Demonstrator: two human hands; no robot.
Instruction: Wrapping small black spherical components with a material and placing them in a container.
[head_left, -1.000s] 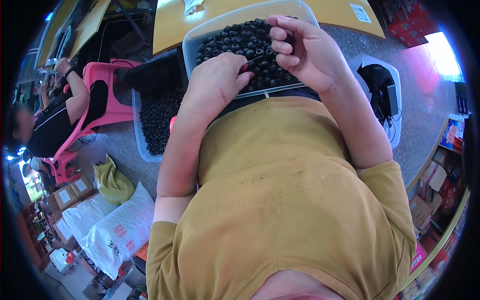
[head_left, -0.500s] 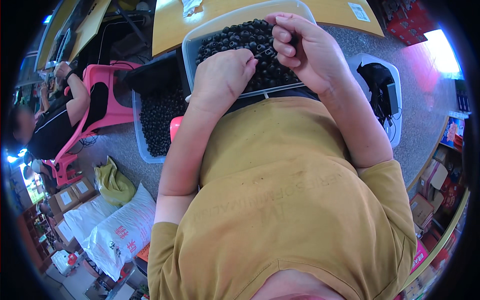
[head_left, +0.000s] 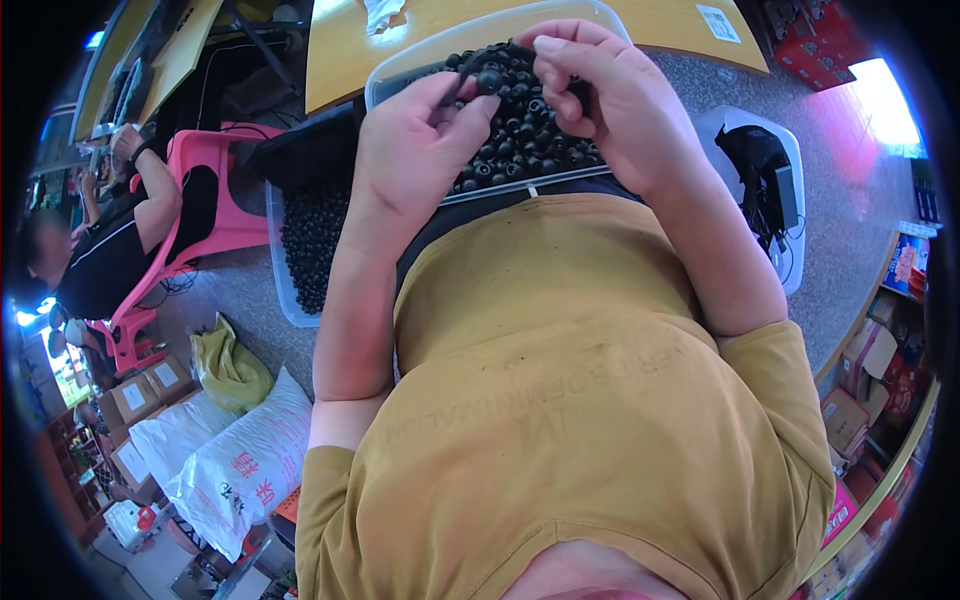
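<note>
Black rubbery-looking parts fill the tray (head_left: pixel 400 75) where both hands meet — the left hand (head_left: pixel 415 160) and right hand (head_left: pixel 610 110) are brought together over it, fingertips pinching one small round part (head_left: pixel 489 80) between them, just above the heap. The left thumb and forefinger close on its near side; the right hand's fingers curl over from the far side, so whether they grip it or only steady it cannot be told.

The part looks light and small, likely a little soft and matt rather than slick, and unlikely to break if dropped. A fingertip pinch across its round body seems the only sensible hold; its size makes it easy to fumble back into the heap.

The clear plastic tray rests against the person's waist, its far edge by a yellow table (head_left: pixel 340 50). Below the left forearm a second bin (head_left: pixel 300 240) of the same black pieces stands on the speckled grey floor (head_left: pixel 250 290). To the right sits a white tub (head_left: pixel 770 180) holding dark cables. At far left another person (head_left: pixel 110 240) works on a pink chair (head_left: pixel 220 190) — white sacks (head_left: pixel 230 450) and cardboard boxes (head_left: pixel 140 395) lie nearer the rim.
</note>
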